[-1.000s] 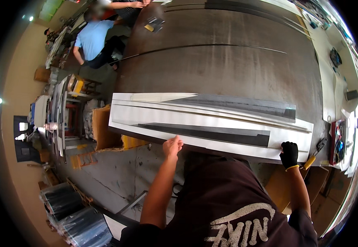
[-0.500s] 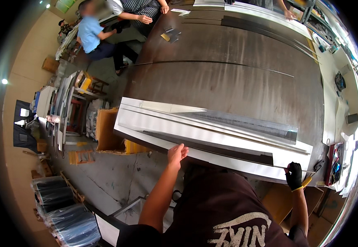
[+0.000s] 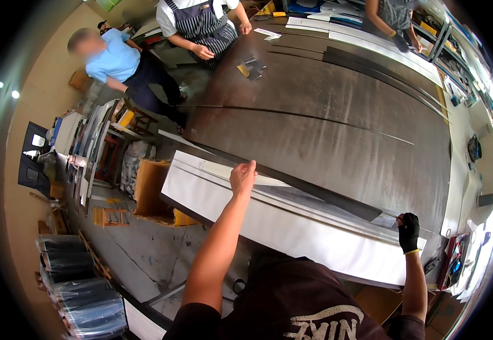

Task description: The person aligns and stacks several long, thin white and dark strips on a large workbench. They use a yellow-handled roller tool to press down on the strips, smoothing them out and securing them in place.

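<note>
A long white board [image 3: 292, 238] lies along the near edge of a big dark metal table [image 3: 343, 130], with lighter strips on top of it. A long dark strip [image 3: 309, 190] runs along its far side. My bare left hand [image 3: 242, 177] rests fingers-down on the strips near the board's left part, at the dark strip's edge. My right hand [image 3: 409, 231], in a black glove, pinches the right end of the dark strip near the board's right corner.
Three other people stand at the table's far side: one in a blue shirt [image 3: 116, 56], one in a striped apron [image 3: 201, 25], one at the far right [image 3: 394, 17]. More strips [image 3: 382, 62] lie far across. Cardboard boxes [image 3: 150, 190] and racks [image 3: 96, 147] stand on the left floor.
My left hand has reached farther onto the board, up to the dark strip. The gloved right hand has moved onto the strip's right end. The view has swung to show more of the table's far side.
</note>
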`<state>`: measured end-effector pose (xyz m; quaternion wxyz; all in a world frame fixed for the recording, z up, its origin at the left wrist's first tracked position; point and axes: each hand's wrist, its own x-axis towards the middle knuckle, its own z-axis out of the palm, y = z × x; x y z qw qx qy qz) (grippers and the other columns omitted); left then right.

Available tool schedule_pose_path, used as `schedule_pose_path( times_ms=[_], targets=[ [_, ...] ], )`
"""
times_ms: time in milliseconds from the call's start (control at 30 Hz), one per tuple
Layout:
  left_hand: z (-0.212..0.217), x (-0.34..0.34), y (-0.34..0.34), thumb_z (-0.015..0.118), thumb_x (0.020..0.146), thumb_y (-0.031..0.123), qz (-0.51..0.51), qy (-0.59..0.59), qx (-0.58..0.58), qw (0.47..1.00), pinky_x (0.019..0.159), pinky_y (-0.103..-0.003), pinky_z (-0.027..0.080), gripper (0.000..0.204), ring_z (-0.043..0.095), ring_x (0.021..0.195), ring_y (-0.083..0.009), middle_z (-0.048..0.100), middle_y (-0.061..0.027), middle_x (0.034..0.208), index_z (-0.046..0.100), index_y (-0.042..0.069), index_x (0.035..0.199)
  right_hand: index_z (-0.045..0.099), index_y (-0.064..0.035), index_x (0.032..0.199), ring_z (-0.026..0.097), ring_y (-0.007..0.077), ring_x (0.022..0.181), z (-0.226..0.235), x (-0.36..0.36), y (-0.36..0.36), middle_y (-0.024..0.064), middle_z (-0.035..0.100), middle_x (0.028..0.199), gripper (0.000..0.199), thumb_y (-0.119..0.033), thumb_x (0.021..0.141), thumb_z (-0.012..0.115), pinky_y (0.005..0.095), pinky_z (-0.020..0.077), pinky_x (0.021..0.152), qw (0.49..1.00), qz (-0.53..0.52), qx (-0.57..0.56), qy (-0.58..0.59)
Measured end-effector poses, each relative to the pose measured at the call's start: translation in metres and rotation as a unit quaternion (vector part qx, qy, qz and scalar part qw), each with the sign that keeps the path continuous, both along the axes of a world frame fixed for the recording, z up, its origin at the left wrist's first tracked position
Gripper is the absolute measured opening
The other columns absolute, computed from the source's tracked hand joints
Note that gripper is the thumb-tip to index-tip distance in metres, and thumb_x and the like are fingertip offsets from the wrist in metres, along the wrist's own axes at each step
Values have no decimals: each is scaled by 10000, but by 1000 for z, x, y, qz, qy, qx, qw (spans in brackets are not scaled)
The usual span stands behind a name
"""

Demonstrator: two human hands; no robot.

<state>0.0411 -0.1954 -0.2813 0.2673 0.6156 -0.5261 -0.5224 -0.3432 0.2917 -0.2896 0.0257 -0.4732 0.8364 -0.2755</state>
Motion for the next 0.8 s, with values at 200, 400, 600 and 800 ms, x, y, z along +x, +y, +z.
schedule_pose_path(
  times_ms=[200,400,600,800],
  targets=[
    [-32,-26,-10,727,985,351,-73,-51,-11,996,705,-311,584,325,726,755,-151,759,-78,853,736,27,1017,671,-94,848,639,373,873,-37,-58,-54,133,668,880,96,-184,867,697,466,493,781,997,26,57,33],
    [-64,-9,41,712,980,344,-146,-168,-56,973,806,-412,569,331,736,886,-277,763,-104,914,713,84,1186,703,-95,880,642,381,873,-62,-92,-110,142,678,887,152,-244,902,678,478,486,775,992,41,111,34],
    [-62,43,92,711,985,297,-206,-199,-146,947,808,-442,564,358,698,839,-313,702,-130,999,679,77,1265,681,-80,841,634,408,868,-88,-77,-161,171,664,868,155,-227,867,724,496,473,779,996,18,72,46],
    [-59,90,133,691,974,252,-246,-239,-241,908,990,-490,520,541,593,1198,-399,594,-208,1313,542,96,1470,703,-82,929,643,382,964,-79,-52,-180,142,700,990,133,-179,846,741,477,484,850,997,-1,46,63]
  ],
)
